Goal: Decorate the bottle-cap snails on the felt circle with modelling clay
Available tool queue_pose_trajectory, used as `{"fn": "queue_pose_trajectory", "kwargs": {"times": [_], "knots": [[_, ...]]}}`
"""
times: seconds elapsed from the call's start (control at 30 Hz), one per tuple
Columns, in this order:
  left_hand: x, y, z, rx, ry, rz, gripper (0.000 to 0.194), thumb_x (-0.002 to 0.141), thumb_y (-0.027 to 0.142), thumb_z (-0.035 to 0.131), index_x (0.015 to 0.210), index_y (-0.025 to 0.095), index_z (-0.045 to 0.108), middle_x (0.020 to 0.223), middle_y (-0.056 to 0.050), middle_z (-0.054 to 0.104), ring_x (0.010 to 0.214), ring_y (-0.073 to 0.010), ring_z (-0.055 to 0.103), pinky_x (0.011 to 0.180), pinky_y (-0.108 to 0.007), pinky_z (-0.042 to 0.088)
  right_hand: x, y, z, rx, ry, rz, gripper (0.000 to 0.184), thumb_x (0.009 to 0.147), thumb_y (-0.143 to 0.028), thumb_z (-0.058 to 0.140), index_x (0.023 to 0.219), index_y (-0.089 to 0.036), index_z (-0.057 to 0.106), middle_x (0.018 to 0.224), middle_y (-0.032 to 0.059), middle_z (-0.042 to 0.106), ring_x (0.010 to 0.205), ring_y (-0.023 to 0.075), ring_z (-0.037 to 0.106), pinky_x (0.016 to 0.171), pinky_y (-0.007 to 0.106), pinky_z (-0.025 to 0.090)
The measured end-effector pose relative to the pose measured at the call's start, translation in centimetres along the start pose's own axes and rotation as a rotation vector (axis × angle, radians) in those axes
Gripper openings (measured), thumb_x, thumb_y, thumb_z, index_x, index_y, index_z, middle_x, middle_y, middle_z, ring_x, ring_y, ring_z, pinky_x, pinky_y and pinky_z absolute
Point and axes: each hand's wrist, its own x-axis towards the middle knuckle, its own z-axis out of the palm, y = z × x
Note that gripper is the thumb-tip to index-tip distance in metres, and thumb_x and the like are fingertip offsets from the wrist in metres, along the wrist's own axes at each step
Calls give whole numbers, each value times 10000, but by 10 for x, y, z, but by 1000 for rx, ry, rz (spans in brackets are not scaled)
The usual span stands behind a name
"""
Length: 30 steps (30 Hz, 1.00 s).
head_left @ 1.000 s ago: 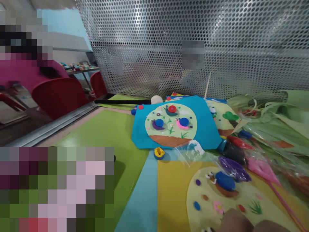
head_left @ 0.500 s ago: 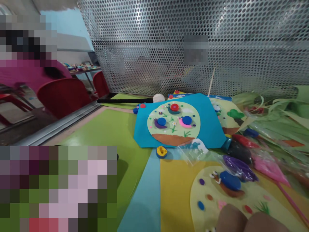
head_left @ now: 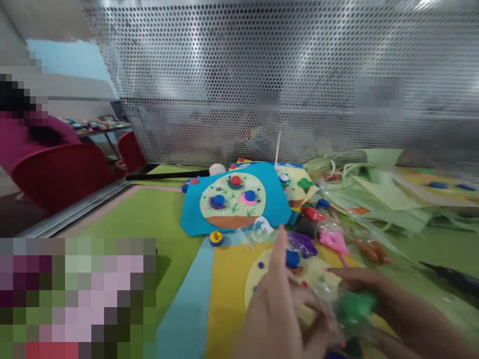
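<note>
My left hand (head_left: 279,311) and my right hand (head_left: 377,294) meet low in the view, over a yellow sheet (head_left: 228,294) with a pale green circle. Together they grip a crinkled clear plastic bag (head_left: 333,299) that holds a lump of green clay (head_left: 355,306). My left index finger sticks straight up while its other fingers pinch the bag. My right hand's fingers curl round the green lump. A blue cap (head_left: 292,259) sits on the circle just beyond my left fingertip.
A blue sheet with a snail picture (head_left: 232,199) lies behind, with a yellow cap (head_left: 216,238) at its front edge. Bags of purple (head_left: 302,243), pink (head_left: 333,240) and red clay (head_left: 313,213) lie beside it. Green paper scraps (head_left: 377,199) sit at the right, below a perforated metal screen (head_left: 262,75). Red chairs (head_left: 60,174) stand at the left.
The view has pulled back and swung right. My hands, only fingertips at the bottom edge before, have risen into view with the clear bag of green clay between them.
</note>
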Motion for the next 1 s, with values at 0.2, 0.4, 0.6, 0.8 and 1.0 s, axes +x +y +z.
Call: {"fn": "queue_pose_trajectory", "kwargs": {"times": [0.2,0.4,0.6,0.8,1.0], "knots": [[12,5,-6,-117,53,-88,954,683,157,655,1429,149,61,697,27,688,698,-178,591,718,-304,405,21,-17,-5,392,-24,186,313,755,-272,652,1065,-251,609,981,52,674,867,186,659,744,273,548],[24,5,-14,-329,116,-182,777,779,305,633,1391,91,206,840,-54,738,933,-211,650,779,-310,425,38,3,-18,306,149,335,378,756,-465,598,974,-157,580,795,51,630,689,171,606,613,285,519],[26,1,-15,-314,83,-191,598,770,308,622,1287,151,365,818,-34,732,936,-216,654,772,-315,435,42,20,-19,149,106,388,352,743,-452,566,937,-160,595,811,70,640,700,201,600,603,318,485],[30,0,-16,-263,106,-181,612,643,353,726,1163,147,477,707,-2,664,820,-218,639,675,-286,435,40,30,-12,51,55,395,280,728,-399,572,920,-203,630,860,60,673,740,222,609,653,347,475],[30,-6,-19,-219,116,-81,542,641,388,730,1089,175,512,684,24,622,758,-170,597,665,-251,418,41,38,-13,16,47,384,235,709,-376,566,838,-191,631,796,57,664,697,223,592,636,348,454]]}}
